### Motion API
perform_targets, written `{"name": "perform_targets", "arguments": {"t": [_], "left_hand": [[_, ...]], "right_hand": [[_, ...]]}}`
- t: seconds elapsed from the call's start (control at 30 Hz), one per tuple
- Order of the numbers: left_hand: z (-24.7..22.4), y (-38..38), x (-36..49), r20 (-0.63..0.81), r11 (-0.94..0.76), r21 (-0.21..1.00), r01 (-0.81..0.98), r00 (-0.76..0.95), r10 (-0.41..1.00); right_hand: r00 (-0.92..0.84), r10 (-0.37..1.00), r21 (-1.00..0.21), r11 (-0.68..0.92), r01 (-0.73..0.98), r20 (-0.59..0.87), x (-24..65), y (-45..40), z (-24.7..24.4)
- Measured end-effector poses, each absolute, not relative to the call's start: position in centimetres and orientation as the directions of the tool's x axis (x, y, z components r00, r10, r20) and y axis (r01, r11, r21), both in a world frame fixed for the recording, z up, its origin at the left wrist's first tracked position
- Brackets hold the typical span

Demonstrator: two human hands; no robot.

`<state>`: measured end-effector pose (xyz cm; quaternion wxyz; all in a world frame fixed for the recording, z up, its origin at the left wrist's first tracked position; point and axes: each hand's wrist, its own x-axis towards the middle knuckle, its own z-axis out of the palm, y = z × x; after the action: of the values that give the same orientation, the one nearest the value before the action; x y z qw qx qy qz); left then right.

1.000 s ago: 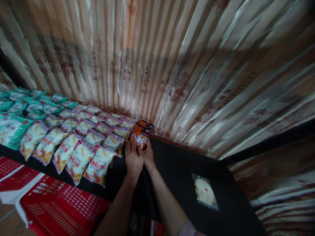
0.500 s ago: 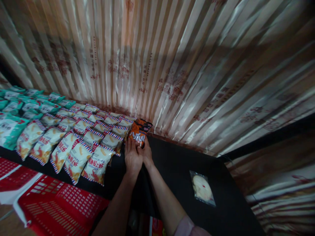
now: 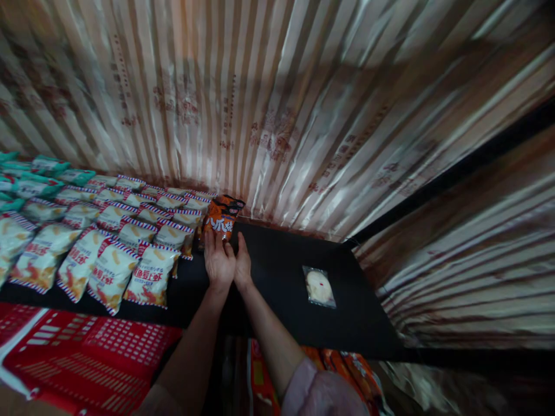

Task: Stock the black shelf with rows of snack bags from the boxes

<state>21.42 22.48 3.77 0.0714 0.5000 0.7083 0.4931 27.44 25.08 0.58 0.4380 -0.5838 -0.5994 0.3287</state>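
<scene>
Pleated curtain [image 3: 269, 86]: hung beyond the fingertips. Black tabletop [image 3: 273, 283]: ran beneath both hands. Red basket [image 3: 87, 358]: sat below and left of the fingers. White striped-edge bags [image 3: 150, 277]: stood in rows left of the fingers. Left hand [image 3: 220, 267]: fingers extended, close together, tips at the orange bag's lower edge. Right hand [image 3: 243, 266]: open, pinching nothing, by its lower right corner; contact could not be told. Orange bag [image 3: 222, 215]: lay just past the left fingertips, beside the white rows; a hard push might have tipped it or crowded its neighbours. Clear packet [image 3: 319, 286]: lay right of the fingers, well apart.
</scene>
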Motion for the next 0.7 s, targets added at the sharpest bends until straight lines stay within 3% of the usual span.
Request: {"name": "perform_targets", "arguments": {"t": [0.43,0.7], "left_hand": [[5.3,16.9,28.0,0.339,-0.184,0.775,0.604,-0.152,0.928],[5.2,13.4,31.5,0.323,-0.315,0.782,0.538,0.083,0.943]], "right_hand": [[0.191,0.954,-0.869,0.114,0.482,0.231,35.0,18.6,1.6],[0.344,0.911,-0.887,0.048,0.459,0.227,39.4,13.7,1.1]]}}
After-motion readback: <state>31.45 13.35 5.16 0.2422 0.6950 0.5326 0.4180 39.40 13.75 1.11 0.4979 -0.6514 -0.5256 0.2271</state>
